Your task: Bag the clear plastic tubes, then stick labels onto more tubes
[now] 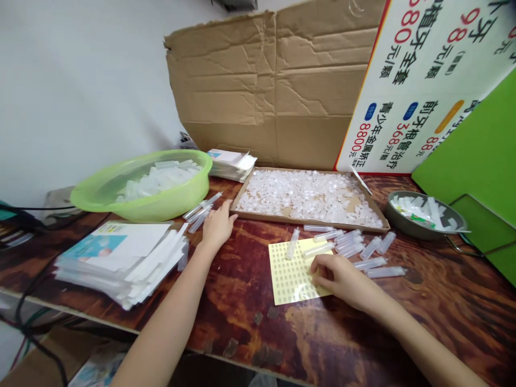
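My left hand reaches forward on the table, fingers apart, beside several clear plastic tubes. Whether its fingertips touch them I cannot tell. My right hand is over the right edge of a yellow sheet of small printed stickers. Its thumb and forefinger are pinched together close to the sheet; anything between them is too small to make out. One clear tube lies on the sheet's upper left, another tube along its upper right. More tubes lie in a loose group beyond my right hand.
A shallow cardboard tray of small translucent pieces stands behind. To the left are a green basin of translucent pieces and a stack of cards. A grey pan stands right. Cardboard and a printed sign back the table.
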Tool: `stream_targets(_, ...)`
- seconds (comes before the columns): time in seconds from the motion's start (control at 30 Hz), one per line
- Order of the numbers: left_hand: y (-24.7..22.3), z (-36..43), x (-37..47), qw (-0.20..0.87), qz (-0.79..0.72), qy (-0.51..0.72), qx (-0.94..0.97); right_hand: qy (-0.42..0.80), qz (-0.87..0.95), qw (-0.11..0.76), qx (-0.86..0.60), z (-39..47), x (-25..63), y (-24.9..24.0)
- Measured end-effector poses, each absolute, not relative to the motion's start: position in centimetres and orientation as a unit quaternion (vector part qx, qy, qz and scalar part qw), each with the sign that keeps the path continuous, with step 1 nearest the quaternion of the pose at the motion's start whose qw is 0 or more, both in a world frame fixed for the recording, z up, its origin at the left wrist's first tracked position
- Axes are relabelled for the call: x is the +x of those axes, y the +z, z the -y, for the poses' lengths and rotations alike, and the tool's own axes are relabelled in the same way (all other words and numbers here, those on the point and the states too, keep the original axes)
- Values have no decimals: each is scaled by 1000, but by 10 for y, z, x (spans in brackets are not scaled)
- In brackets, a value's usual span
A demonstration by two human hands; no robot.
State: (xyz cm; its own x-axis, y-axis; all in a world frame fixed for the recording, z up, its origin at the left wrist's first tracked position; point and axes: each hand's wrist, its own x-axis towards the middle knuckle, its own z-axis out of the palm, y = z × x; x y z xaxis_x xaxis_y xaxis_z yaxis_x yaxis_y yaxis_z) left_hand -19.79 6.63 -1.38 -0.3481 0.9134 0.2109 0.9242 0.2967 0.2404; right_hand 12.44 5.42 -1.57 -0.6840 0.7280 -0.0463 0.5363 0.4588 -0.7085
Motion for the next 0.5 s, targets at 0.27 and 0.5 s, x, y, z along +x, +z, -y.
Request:
stream_targets(0.27, -18, -62, -212, 27, 844, -188, -501, 377, 838, 121, -375, -61, 131, -21)
stream_targets(0.5, 3, -56, -191, -37, 759, -397, -515, 319, 898, 92, -287, -58, 132, -7)
